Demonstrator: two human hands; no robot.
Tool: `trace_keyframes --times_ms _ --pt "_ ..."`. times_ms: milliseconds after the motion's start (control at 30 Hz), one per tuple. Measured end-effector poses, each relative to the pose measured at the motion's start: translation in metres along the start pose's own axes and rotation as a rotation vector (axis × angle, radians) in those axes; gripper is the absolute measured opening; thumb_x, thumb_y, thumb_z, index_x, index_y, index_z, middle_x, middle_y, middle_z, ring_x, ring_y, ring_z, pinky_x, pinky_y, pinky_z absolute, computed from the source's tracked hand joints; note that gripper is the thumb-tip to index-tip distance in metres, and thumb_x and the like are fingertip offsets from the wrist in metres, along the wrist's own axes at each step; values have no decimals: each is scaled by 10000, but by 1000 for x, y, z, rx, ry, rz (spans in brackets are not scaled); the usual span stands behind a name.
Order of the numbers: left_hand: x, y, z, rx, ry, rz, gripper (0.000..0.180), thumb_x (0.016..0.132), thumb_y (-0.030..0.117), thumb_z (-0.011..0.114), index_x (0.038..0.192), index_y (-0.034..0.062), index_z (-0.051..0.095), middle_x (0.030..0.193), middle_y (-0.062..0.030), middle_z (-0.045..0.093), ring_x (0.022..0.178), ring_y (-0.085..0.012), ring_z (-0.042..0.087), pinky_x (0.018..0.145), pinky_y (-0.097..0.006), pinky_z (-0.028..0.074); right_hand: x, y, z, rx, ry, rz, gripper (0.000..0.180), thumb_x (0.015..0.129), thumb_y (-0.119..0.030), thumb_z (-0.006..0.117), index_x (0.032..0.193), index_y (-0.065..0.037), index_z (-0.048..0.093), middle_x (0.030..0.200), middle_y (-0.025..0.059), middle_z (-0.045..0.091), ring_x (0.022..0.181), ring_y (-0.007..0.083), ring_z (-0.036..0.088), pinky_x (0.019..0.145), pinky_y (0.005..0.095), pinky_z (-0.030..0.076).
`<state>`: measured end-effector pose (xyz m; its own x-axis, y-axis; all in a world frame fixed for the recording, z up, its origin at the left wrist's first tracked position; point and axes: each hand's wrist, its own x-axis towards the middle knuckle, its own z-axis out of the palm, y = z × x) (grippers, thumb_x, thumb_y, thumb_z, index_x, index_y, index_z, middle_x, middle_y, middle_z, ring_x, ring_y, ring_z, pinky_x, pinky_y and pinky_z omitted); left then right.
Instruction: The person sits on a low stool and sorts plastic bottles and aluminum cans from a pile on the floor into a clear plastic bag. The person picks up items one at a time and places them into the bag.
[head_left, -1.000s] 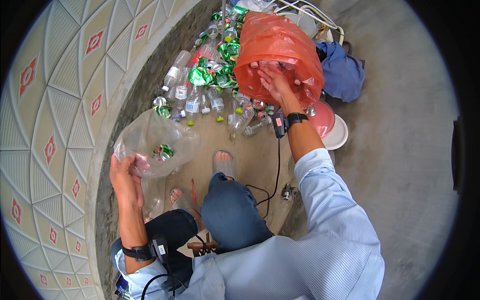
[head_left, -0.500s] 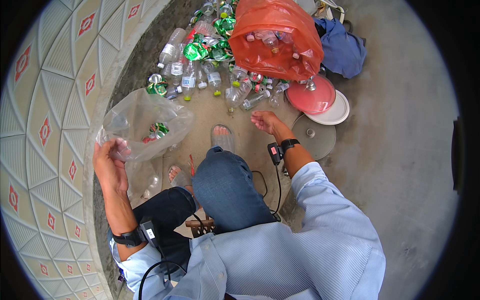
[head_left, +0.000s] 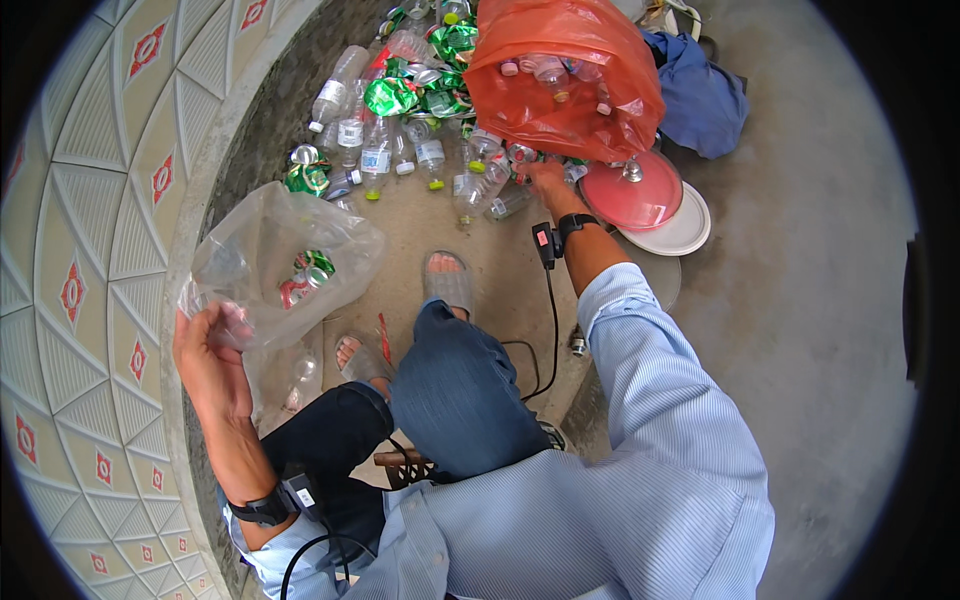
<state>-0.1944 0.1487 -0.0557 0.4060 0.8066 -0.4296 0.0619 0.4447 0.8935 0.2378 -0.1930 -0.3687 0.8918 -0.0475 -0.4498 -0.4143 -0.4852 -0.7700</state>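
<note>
- Left hand (head_left: 212, 352) is up by the tiled wall (head_left: 90, 200), fingers closed on the rim of a clear plastic bag (head_left: 285, 262), pinching it so the bag hangs open in front of the knees.
- Inside that clear bag, a few crushed cans (head_left: 305, 280) show through the film, green and red, sitting low in the sack.
- Right hand (head_left: 543, 183) is stretched out to the heap of empties, down among the plastic bottles (head_left: 400, 140) right at the mouth of the orange bag (head_left: 565, 75). The fingers are buried in the pile, so I cannot tell whether they are closed on anything.
- The orange bag lies on its side, bulging, bottles showing through its skin and spilling from its opening.
- Green crushed cans (head_left: 395, 95) sit heaped behind the bottles, close to the curved kerb.
- Just right of the reaching wrist, a red lid (head_left: 632, 192) with a small knob rests on a white plate (head_left: 685, 230).
- Beyond it, a blue cloth bundle (head_left: 700, 95) lies against the orange bag.
- The person sits low, one sandalled foot (head_left: 447, 280) planted on the concrete between the clear bag and the right arm.
- Both wrists carry dark bands, a cable trailing from the right one.
</note>
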Motion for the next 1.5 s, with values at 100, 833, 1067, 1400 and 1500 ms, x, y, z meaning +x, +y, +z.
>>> trace_keyframes --times_ms 100,833,1067,1400,1500 --pt "1 1 0 16 -12 -9 180 964 95 558 1123 16 583 969 -86 673 883 -199 663 713 -329 549 -5 2 4 -2 -88 133 622 700 -147 885 1238 -21 600 1127 149 688 1016 309 650 858 476 527" --pt "1 -6 3 13 -92 0 212 957 73 566 1156 3 563 980 -95 675 868 -197 669 706 -324 546 -101 39 23 141 -462 84 405 804 -176 722 1193 -150 613 1001 -22 664 926 134 613 720 322 496" --pt "1 -5 7 22 -84 -7 216 957 75 566 1159 -3 568 982 -100 675 874 -204 671 706 -327 548 -121 29 69 494 -367 263 523 842 -295 781 1265 -127 524 1205 84 605 1073 247 610 844 392 566" --pt "-1 -3 11 62 -99 -7 200 960 70 562 1147 5 584 965 -93 676 868 -195 668 710 -327 549 -102 51 47 670 -243 417 480 898 -454 645 1262 -145 590 1229 93 590 1083 274 588 918 456 532" --pt "-1 -4 12 72 -84 -10 203 960 74 557 1150 11 591 959 -84 673 862 -190 665 712 -328 548 -109 64 28 687 -136 419 384 925 -384 623 1223 -142 614 1205 83 607 1067 248 595 893 457 526"
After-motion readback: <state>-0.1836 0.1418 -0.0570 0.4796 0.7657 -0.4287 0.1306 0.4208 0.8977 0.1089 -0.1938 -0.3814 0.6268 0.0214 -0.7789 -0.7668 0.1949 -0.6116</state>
